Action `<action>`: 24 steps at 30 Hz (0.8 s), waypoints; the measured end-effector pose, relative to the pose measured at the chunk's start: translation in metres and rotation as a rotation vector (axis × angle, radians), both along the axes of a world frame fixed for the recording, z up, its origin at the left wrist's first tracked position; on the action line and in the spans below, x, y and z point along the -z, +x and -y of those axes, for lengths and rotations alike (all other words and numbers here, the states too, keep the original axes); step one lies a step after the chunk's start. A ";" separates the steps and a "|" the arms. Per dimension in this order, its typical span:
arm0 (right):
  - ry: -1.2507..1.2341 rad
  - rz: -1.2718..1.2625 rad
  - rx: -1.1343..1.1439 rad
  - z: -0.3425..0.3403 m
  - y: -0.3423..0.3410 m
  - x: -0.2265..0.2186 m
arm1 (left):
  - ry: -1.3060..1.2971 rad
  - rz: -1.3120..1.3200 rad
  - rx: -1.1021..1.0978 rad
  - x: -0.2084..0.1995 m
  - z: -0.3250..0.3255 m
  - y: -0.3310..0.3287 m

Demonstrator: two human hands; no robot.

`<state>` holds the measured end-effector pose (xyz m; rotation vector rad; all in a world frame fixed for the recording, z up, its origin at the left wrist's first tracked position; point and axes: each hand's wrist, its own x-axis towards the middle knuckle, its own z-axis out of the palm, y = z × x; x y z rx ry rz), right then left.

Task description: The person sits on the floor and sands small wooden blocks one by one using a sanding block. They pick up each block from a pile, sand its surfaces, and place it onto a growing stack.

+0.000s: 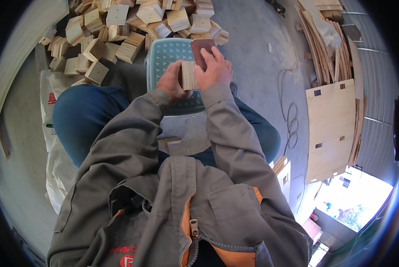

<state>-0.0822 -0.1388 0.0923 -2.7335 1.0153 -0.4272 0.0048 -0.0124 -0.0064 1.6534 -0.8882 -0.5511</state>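
Note:
Over a light-green plastic stool [164,46] with a bumpy top, my left hand [169,82] is closed round a small plywood block [189,76]. The block's layered edge faces up. My right hand [215,69] grips a flat reddish-brown piece of sandpaper [203,44], its fingers laid on top and its far end sticking out past them. The heel and thumb side of that hand lie against the block's right side. The sandpaper's underside is hidden.
A large heap of plywood blocks [132,26] lies on the floor beyond the stool. A white sack [54,147] is by my left knee. To the right are a looped cable [290,122], stacked plywood strips [326,49] and a panel with square holes [330,129].

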 end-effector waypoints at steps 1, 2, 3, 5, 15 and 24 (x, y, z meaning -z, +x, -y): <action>0.043 -0.028 0.012 0.001 0.007 -0.007 | 0.008 -0.021 -0.001 -0.002 -0.001 0.001; 0.085 -0.057 0.026 0.003 0.012 -0.014 | 0.028 -0.027 -0.003 -0.007 -0.003 0.001; 0.126 -0.088 0.040 0.005 0.015 -0.020 | 0.025 -0.018 0.000 -0.006 -0.003 0.002; 0.080 -0.036 -0.051 0.002 0.003 -0.014 | 0.014 -0.005 -0.001 -0.001 -0.003 0.003; 0.052 0.075 -0.258 -0.080 -0.108 -0.007 | -0.043 0.040 -0.086 0.006 -0.003 -0.004; -0.038 0.123 -0.195 -0.023 -0.032 0.008 | 0.007 -0.009 -0.011 0.000 -0.006 -0.001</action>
